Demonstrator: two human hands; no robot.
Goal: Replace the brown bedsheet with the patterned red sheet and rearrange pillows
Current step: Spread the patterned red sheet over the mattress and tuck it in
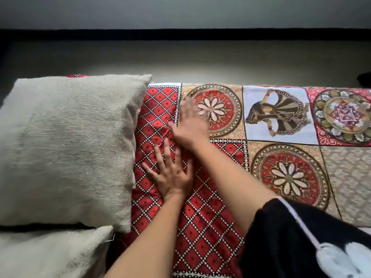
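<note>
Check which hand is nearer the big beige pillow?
Left. The left hand lies flat on the red patterned sheet just right of the big beige pillow. The right hand, blurred, is farther right, over the flower medallion.

A home sleeping or sitting room: a bed point(341, 177) under a patterned red sheet point(200, 227), two beige pillows point(68, 145) at its left end, grey floor point(200, 61) beyond its far edge.
</note>
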